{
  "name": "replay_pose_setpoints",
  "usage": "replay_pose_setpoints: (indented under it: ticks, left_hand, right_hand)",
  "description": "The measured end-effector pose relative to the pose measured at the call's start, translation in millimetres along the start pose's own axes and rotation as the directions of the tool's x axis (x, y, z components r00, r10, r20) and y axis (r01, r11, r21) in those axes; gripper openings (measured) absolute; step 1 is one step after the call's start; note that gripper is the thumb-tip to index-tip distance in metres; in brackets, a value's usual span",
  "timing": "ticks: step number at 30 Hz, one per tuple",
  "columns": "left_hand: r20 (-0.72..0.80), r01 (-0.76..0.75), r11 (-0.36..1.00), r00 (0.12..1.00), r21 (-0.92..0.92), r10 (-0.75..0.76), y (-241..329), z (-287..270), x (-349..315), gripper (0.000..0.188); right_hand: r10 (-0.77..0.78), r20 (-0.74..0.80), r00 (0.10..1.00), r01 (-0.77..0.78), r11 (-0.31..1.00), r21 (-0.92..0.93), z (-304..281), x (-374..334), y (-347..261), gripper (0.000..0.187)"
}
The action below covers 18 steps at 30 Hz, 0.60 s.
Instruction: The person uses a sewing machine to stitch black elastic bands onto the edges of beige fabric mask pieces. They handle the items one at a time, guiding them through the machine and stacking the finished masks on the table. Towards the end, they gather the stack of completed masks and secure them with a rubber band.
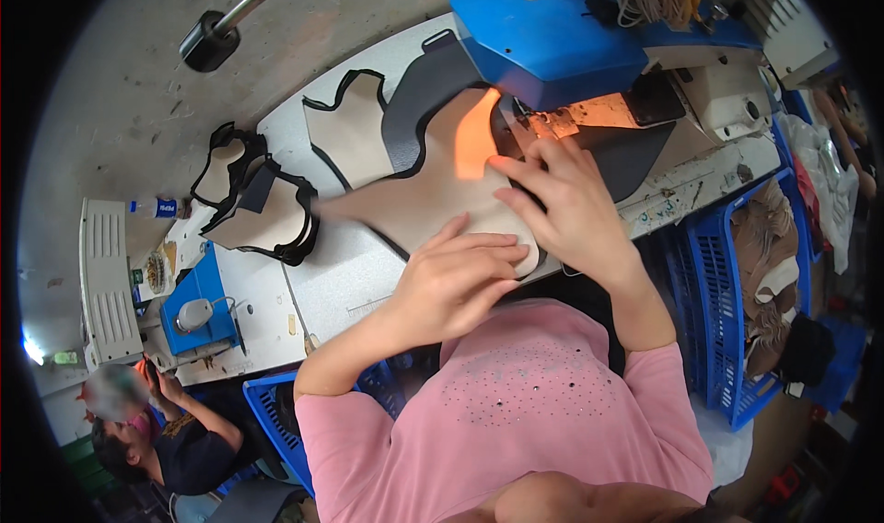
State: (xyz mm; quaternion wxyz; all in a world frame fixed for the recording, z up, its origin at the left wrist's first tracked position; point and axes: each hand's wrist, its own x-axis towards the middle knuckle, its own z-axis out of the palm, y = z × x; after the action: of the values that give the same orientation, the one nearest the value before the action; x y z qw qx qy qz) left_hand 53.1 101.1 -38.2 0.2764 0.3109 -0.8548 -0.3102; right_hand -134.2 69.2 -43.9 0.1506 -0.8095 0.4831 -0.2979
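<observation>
A large beige cut piece with dark edging lies across the sewing table and reaches under the blue sewing machine. My left hand rests flat on its near part, fingers stretched out. Close to the needle area, my right hand touches the piece with thumb and forefinger apart, its other fingers bent toward the machine. Orange lamp light falls on the piece beside that hand. A dark grey piece lies beyond my right hand, partly hidden by it. The needle itself is hard to make out.
Black-edged beige pieces and a finished-looking stack lie to the left. Blue baskets stand at right, one holding brown pieces. A second blue machine is at far left, near another person. A metal lamp arm hangs above.
</observation>
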Motion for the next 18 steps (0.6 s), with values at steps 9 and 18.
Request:
replay_pose_setpoints:
  ticks: [9,18]
  left_hand:
    - [-0.141,0.160,0.707,0.986,0.689,-0.087,-5.3,33.8,28.9,0.056]
    - [-0.066,0.028,0.710,0.997,0.703,0.026,-8.1,29.7,50.2,0.058]
  right_hand:
    - [0.133,0.043,0.990,-0.135,0.989,0.063,-24.8,-26.5,0.3,0.026]
    - [0.194,-0.075,0.978,-0.191,0.980,0.045,-8.5,-4.9,12.4,0.036]
